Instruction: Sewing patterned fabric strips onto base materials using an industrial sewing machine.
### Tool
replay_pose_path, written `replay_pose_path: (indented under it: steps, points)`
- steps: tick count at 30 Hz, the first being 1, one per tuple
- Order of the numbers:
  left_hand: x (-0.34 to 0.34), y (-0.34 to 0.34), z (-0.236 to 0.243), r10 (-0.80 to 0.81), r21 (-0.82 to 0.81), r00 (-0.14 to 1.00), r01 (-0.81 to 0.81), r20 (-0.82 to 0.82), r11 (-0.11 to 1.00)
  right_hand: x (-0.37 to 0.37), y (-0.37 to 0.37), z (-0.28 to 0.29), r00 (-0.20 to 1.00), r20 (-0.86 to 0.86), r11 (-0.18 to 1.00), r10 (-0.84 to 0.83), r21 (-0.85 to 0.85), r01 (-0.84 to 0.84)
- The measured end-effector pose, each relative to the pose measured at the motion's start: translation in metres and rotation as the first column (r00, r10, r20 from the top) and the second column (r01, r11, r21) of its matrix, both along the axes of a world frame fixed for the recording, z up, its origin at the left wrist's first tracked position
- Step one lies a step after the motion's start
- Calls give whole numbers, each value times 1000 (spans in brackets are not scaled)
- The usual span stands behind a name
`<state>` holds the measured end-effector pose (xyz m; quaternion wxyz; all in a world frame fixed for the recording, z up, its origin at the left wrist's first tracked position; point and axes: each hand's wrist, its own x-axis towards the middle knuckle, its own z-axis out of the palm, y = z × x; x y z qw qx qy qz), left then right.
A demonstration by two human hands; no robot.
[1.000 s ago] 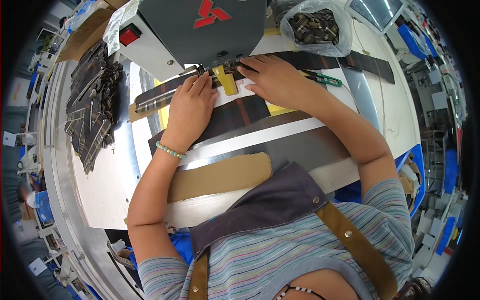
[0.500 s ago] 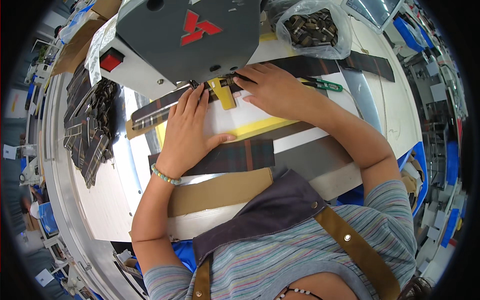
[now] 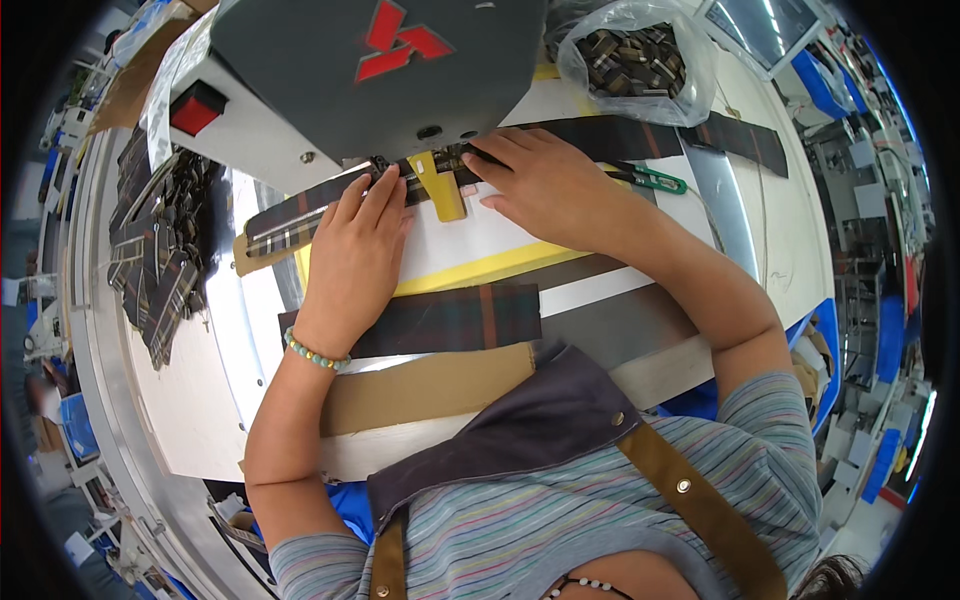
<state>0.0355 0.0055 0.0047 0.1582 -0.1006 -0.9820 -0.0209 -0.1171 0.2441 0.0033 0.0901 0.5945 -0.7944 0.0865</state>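
Note:
Under the dark grey head of a sewing machine (image 3: 330, 95), a plaid fabric strip (image 3: 300, 208) lies across a white plate edged with yellow tape (image 3: 490, 266). My left hand (image 3: 358, 258), fingers stretched out, presses its fingertips on the strip just left of a yellow flat piece (image 3: 444, 198) below the machine head. On the other side of that piece, my right hand (image 3: 560, 190) rests its fingertips on the fabric, thumb apart. The machine head hides the stitching spot. A dark strip with an orange-brown stripe (image 3: 630, 138) extends past my right hand. Green-handled thread snips (image 3: 660, 180) lie nearby.
A dark plaid panel (image 3: 430, 320) and a tan flat piece (image 3: 430, 388) lie between me and the plate. Plaid pieces (image 3: 160, 270) hang in a bunch at left. A clear bag (image 3: 690, 85) of small folded fabric pieces stands behind; a screen (image 3: 765, 32) is at back right.
My left thumb, spread over the yellow tape before, has drawn in beside the fingers. The whole view has shifted slightly; my right hand stays at nearly the same spot on the fabric.

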Motion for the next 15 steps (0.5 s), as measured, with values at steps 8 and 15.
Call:
replay_pose_path:
  steps: [8,15]
  points:
    - [1,1,-3,-4,-18,1000,4,-11,1000,1,0,6,1000,5,1000,8,13,-8]
    - [1,3,-2,5,-33,1000,-5,-10,999,0,1,5,999,-8,999,32,-34,-32]
